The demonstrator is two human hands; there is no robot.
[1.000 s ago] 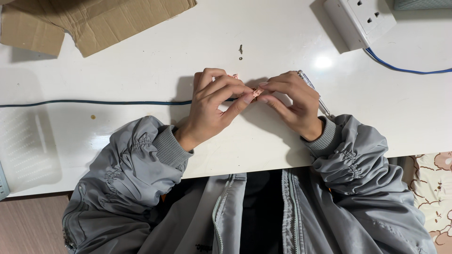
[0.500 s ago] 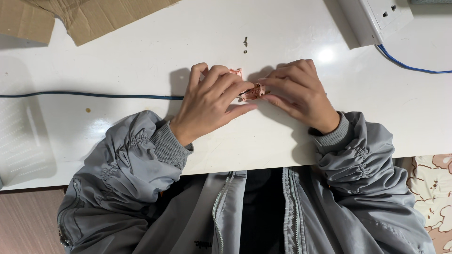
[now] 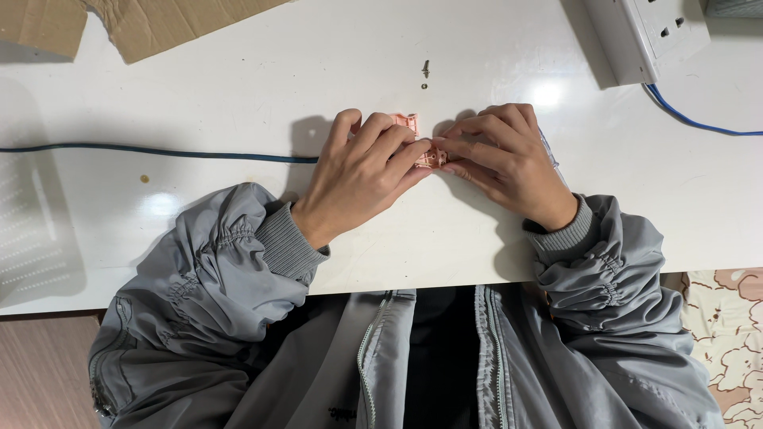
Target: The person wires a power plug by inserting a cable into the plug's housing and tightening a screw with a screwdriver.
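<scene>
Pinching a small pink plastic part point(image 3: 429, 156) between both hands, your left hand point(image 3: 362, 179) and right hand point(image 3: 505, 159) are closed on it just above the white tabletop point(image 3: 238, 95). Second pink piece point(image 3: 406, 123) sits just behind your fingers. No containers in view; cardboard point(image 3: 159, 24) and a white socket box point(image 3: 648, 32) lie well apart.

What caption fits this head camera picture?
Left hand and right hand pinch a small pink plastic piece together on a white table.

A glossy white table point(image 3: 238, 87) bears matt brown cardboard point(image 3: 159, 28) and a small pink plastic part point(image 3: 413, 135).
</scene>
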